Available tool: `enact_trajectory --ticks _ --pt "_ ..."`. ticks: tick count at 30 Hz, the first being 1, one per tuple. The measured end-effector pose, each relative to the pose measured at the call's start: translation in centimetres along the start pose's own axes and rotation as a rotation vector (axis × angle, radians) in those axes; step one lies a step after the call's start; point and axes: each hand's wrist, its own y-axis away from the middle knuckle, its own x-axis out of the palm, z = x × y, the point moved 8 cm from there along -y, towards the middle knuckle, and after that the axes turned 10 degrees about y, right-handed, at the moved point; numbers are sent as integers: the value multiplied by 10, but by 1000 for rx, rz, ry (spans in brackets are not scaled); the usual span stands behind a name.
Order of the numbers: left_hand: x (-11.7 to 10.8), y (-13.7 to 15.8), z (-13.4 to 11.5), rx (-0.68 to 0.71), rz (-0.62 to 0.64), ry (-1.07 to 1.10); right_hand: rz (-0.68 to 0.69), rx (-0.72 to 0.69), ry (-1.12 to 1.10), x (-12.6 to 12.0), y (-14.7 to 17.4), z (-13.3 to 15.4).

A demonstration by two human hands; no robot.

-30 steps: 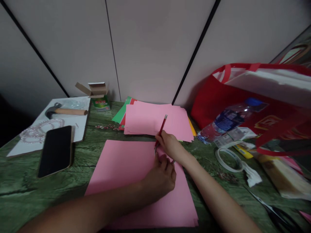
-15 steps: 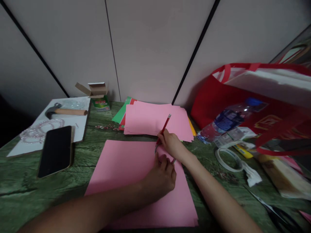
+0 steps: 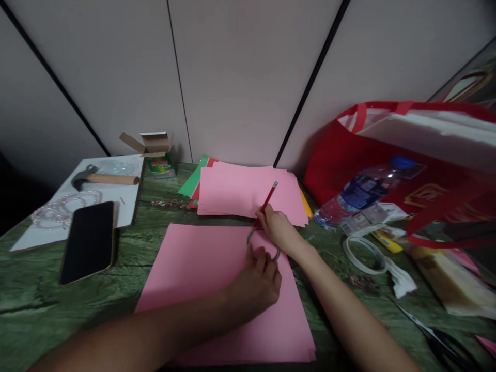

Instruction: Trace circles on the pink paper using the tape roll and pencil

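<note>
A stack of pink paper sheets (image 3: 201,258) lies in front of me. Near its far right corner rests a thin grey ring (image 3: 248,238), with pink paper showing through its middle. My left hand (image 3: 261,281) has its bent fingers pressed on the near side of this ring, holding it against the sheet. My right hand (image 3: 277,227) pinches a red pencil (image 3: 269,196), tilted with its eraser end up. The pencil's lower end meets the ring's far edge; its tip is partly hidden by my fingers.
Behind lies another pink paper pile (image 3: 248,188) over coloured sheets. On the left are a hammer (image 3: 112,179), beads (image 3: 62,209), a phone (image 3: 89,243) and an opened box (image 3: 160,163). Rightward are a red bag (image 3: 329,150), bottle (image 3: 360,191), tape roll (image 3: 364,268) and scissors (image 3: 437,336).
My right hand and the pencil have shifted slightly to the right along the ring's far edge. My left hand and the ring stay in place.
</note>
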Motion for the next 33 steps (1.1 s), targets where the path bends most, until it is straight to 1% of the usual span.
enact_trajectory --ticks 5,13,17,22,28,33 --pt "1 0 0 -5 16 10 -23 -10 -15 0 -1 -3" --pt "0 0 0 5 6 -8 -33 -7 -16 2 -2 -8" --pt "1 0 0 -10 -7 -8 -25 -1 -14 1 -1 -7" --pt "1 -1 2 -43 11 -2 -26 12 -12 0 2 -8" --pt "-2 -1 5 -60 18 -7 -100 21 -71 4 9 -19" --pt "1 -1 9 -92 17 28 -158 41 -157 6 17 -30"
